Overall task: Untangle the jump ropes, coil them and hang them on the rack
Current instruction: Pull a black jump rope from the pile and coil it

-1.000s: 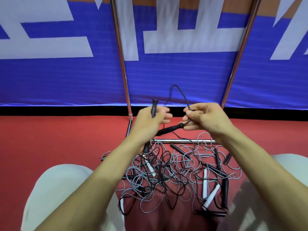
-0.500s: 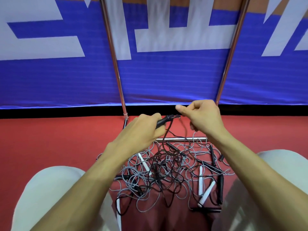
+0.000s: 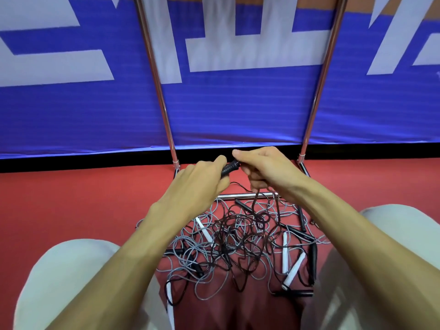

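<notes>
A tangled pile of jump ropes (image 3: 240, 241) lies on the red floor between my knees, grey and dark cords mixed with white and black handles. My left hand (image 3: 202, 184) grips a black ribbed handle (image 3: 229, 168) above the pile. My right hand (image 3: 264, 170) pinches the tip of that handle, and its lower fingers curl round the dark cord (image 3: 256, 203) that drops into the pile. The chrome rack (image 3: 245, 195) stands just behind, its two uprights rising left and right.
A blue and white banner (image 3: 238, 103) covers the wall behind the rack. My two knees in light trousers (image 3: 71, 282) flank the pile. Red floor (image 3: 71, 198) stretches to both sides.
My hands have come close together over the pile. The raised loop of cord has dropped. My left hand now holds one handle and my right hand pinches its tip.
</notes>
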Tool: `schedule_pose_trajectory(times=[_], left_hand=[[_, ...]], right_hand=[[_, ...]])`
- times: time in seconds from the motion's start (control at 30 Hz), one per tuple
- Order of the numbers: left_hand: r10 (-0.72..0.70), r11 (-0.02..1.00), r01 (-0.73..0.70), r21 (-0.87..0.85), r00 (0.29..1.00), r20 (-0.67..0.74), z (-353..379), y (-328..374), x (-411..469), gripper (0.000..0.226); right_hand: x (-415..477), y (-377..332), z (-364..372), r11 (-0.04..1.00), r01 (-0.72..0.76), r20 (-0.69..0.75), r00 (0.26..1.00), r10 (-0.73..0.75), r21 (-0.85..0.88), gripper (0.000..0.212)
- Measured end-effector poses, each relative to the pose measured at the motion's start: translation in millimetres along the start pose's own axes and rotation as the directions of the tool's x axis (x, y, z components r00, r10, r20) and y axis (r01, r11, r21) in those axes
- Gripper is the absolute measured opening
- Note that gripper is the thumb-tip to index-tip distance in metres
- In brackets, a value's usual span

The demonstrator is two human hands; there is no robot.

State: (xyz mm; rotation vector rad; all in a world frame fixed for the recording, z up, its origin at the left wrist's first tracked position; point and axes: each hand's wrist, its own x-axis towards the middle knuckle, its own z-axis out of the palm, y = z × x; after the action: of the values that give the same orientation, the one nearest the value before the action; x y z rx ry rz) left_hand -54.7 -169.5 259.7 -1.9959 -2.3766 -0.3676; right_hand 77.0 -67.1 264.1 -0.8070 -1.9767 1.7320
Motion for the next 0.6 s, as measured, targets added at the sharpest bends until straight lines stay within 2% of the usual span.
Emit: schedule_pose_trajectory(times=[0.07,0.17,0.27,0.37,0.43,0.5,0.6], left_hand=[[-0.005,0.999,0.005,-0.034,1.0,0.004,4,2,1,0.016],[-0.03,0.964,0.034,-0.265,0.999,0.017,9,5,3,0.014],[-0.042,0.906,0.06,-0.419,0.998,0.052,9,6,4,0.022],[-0.061,0.872,0.089,-0.481,0.995,0.074,6,5,2,0.031],[-0.057,0.856,0.078,-0.511,0.997,0.056,5,6,0,0.035],[-0.063,0.856,0.062,-0.513,0.998,0.015,5,8,0,0.036],[-0.095,0.857,0.047,-0.513,0.993,-0.067,5,9,0,0.035]], right_hand=[[0,0,-2,1.0,-0.025,0.008,1.0,0.025,0.003,0.043],[1,1,-5,0.999,0.02,-0.016,1.0,-0.02,0.026,0.039],[3,1,-9,0.991,0.115,-0.148,0.983,-0.104,0.068,0.039],[5,0,-14,0.975,0.198,-0.293,0.943,-0.161,0.102,0.04],[7,3,-15,0.966,0.258,-0.351,0.905,-0.242,0.0,0.042],[7,4,-13,0.945,0.304,-0.373,0.868,-0.327,-0.121,0.042],[5,2,-8,0.937,0.336,-0.357,0.868,-0.345,-0.09,0.044]])
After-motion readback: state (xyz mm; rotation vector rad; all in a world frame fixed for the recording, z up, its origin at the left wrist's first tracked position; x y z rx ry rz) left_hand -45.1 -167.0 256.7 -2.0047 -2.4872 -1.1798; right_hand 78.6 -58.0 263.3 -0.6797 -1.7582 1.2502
